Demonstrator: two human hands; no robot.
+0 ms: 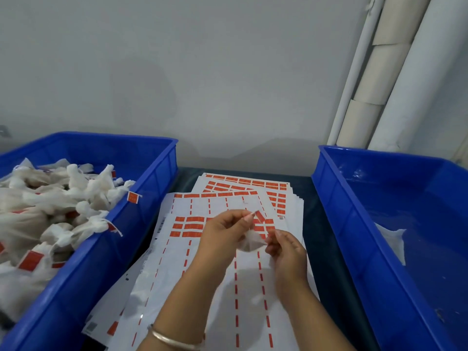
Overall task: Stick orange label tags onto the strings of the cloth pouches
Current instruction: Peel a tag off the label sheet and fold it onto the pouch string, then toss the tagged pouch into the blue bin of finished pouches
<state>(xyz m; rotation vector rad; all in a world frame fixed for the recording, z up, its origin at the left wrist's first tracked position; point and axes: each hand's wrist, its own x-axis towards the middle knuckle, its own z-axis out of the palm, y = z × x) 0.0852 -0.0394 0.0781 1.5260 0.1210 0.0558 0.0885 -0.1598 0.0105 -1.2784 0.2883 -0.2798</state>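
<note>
Between two blue bins, both hands are working one pouch over the label sheets.

Left hand (222, 233) is pinching an orange tag (259, 215) at its fingertips, fingers curled; right hand (286, 252) is pinching the top of one small cloth pouch (249, 242), which is hanging between the hands above the label sheets (228, 274). String is too thin to make out. Sheets: several are lying overlapped, exact count unclear. Left bin (141, 206) is holding a heap of tagged pouches (50, 211), too many to count. Right bin (379, 224) is showing one pale cloth piece (392, 241). One bangle (172, 340) is sitting on the left wrist.
</note>
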